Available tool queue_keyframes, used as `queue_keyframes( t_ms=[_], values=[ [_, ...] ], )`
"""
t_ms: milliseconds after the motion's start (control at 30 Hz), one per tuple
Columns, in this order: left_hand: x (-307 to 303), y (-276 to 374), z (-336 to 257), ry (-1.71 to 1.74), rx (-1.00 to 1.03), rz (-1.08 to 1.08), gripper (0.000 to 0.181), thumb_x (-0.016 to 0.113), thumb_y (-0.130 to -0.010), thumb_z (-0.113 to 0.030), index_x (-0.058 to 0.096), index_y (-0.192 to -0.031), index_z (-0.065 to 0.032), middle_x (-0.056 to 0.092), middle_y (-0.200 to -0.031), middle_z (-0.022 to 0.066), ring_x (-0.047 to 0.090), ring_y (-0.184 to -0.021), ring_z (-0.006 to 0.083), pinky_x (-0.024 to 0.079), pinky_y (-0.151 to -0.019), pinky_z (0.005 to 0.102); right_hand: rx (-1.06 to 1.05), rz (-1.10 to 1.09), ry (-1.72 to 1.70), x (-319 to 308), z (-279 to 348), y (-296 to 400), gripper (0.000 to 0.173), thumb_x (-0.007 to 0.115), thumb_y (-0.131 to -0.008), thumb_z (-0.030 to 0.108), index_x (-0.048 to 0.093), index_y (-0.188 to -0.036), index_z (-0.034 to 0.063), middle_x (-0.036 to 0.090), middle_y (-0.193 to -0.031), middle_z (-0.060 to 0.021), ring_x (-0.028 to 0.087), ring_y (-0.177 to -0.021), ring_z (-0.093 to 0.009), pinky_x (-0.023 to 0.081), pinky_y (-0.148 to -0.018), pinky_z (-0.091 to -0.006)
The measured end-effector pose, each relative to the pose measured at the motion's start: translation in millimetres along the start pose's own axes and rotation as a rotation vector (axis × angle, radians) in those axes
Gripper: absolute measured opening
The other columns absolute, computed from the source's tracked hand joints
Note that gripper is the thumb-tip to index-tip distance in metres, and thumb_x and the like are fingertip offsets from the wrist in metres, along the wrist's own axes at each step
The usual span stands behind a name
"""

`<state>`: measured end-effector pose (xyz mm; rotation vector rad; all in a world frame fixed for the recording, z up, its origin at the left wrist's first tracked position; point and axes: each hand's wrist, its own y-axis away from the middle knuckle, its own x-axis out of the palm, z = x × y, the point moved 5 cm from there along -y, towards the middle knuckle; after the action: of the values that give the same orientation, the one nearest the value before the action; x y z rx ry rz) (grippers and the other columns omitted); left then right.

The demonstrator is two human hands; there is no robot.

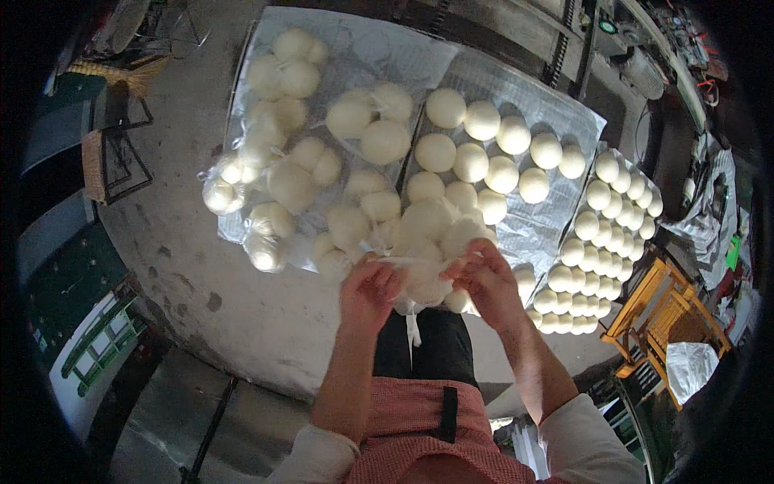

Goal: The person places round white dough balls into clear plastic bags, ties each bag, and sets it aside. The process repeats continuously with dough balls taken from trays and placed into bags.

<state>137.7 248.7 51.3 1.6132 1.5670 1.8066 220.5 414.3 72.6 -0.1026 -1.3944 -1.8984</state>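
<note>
My left hand [373, 289] and my right hand [484, 279] pinch the two sides of a clear plastic bag [422, 275]. Its top edge is stretched between my fingers. Several round white buns or dough balls show blurred through the film, and exactly how many are inside I cannot tell. Beyond and to the left lie more clear bags of white balls [296, 181], some knotted. Loose white balls [470, 162] sit in rows on a plastic-covered sheet [532, 227] just past my right hand.
Smaller white balls [586, 225] fill another covered tray at the right. Near it stands a wooden chair [665, 314] with a white plastic bag [689, 369]. A stool [94, 166] and a straw broom [136, 75] are on the floor at the left. Machinery [562, 54] borders the far side.
</note>
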Motion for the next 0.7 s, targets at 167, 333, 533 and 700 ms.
queue_keyframes(
  t_ms=[167, 333, 533, 700],
  values=[
    [36.7, 51.5, -87.7, -0.678, 0.01, 0.118, 0.025, 0.044, -0.093, -0.012, 0.061, -0.11, -0.0047, 0.05, -0.055, 0.0018, 0.042, -0.042, 0.009, 0.031, -0.04, 0.0209, -0.018, 0.393, 0.333, 129.3, 18.3, -27.8, 0.059, 0.054, -0.089, 0.006, 0.03, -0.143, 0.0133, 0.059, -0.123, -0.0149, 0.06, -0.08, -0.01, 0.043, -0.055, -0.0176],
    [39.2, 2.5, -138.0, -1.172, 0.207, 0.018, 0.025, 0.048, -0.092, -0.008, 0.062, -0.113, -0.0067, 0.057, -0.059, 0.0023, 0.044, -0.044, 0.0058, 0.036, -0.04, 0.0203, -0.111, 0.437, 0.181, 169.1, -18.2, -130.5, 0.048, 0.062, -0.086, 0.009, 0.044, -0.13, 0.0103, 0.06, -0.115, -0.0111, 0.059, -0.08, -0.014, 0.046, -0.063, -0.0253],
    [-31.4, -97.1, -212.4, -1.206, 0.378, -0.202, 0.018, 0.061, -0.089, -0.019, 0.058, -0.102, -0.007, 0.055, -0.072, -0.0003, 0.044, -0.052, 0.0052, 0.034, -0.043, 0.02, -0.268, 0.036, 0.641, 157.5, -25.4, -226.2, 0.021, 0.066, -0.075, 0.01, 0.058, -0.093, 0.0011, 0.064, -0.09, -0.0114, 0.061, -0.085, -0.025, 0.047, -0.077, -0.0332],
    [8.6, -44.0, -182.9, -0.741, 0.48, -0.095, 0.029, 0.062, -0.088, -0.028, 0.054, -0.102, -0.004, 0.053, -0.071, 0.0025, 0.045, -0.052, 0.0072, 0.034, -0.042, 0.0207, -0.988, -0.003, 1.084, 164.6, 7.7, -155.3, 0.018, 0.061, -0.082, 0.016, 0.061, -0.092, 0.0001, 0.063, -0.087, -0.0159, 0.061, -0.083, -0.031, 0.048, -0.078, -0.0385]
  ],
)
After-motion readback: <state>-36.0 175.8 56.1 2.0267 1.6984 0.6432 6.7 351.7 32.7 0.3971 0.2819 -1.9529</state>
